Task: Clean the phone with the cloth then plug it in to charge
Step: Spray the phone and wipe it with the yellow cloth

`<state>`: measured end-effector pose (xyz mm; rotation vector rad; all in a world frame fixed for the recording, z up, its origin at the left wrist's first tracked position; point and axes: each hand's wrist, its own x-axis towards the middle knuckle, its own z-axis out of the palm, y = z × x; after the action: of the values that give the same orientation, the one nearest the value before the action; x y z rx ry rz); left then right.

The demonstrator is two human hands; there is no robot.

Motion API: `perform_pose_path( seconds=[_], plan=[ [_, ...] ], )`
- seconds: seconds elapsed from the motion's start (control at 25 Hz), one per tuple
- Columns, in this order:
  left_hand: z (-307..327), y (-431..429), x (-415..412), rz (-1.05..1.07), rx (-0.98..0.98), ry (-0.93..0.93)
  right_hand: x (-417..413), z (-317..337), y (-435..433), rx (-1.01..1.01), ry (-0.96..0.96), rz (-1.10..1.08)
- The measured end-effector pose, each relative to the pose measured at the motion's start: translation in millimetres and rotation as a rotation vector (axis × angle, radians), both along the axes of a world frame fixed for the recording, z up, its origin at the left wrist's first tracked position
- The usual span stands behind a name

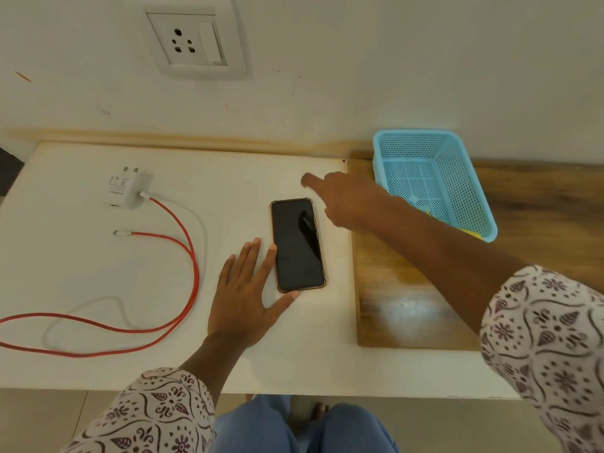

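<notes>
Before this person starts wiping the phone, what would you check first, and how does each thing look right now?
1. Black phone in a clear case lies flat, screen up, on the white table: ok.
2. Left hand steadies the phone: ok, its fingers rest at the phone's edge.
3. Cloth in hand: not ok. The right hand is empty and blurred, beside the light blue perforated plastic basket.
4. Cloth located: cannot tell; only a yellow scrap shows through the basket.
5. White charger block with red cable: ok, on the table, not yet plugged into the white wall socket.
</notes>
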<state>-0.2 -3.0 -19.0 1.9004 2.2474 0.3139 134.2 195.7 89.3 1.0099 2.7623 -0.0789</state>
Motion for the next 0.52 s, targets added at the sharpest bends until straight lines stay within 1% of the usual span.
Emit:
perform_pose_path(
  seconds=[0.12,0.32,0.44,0.52],
  plan=[
    [1.0,0.3,-0.1,0.001,0.002,0.001,-8.8,3.0,13.0,0.002,0.020,-0.063],
    [1.0,0.2,0.1,-0.001,0.004,0.002,-6.4,-6.3,5.1,-0.010,-0.045,-0.082],
    [0.5,-0.6,-0.6,-0.006,0.014,-0.011,-16.1,-0.7,-13.9,-0.058,0.052,-0.072],
    [2.0,-0.9,-0.5,-0.020,0.022,-0.026,-24.1,-0.9,-40.9,-0.139,0.118,0.010]
  ],
)
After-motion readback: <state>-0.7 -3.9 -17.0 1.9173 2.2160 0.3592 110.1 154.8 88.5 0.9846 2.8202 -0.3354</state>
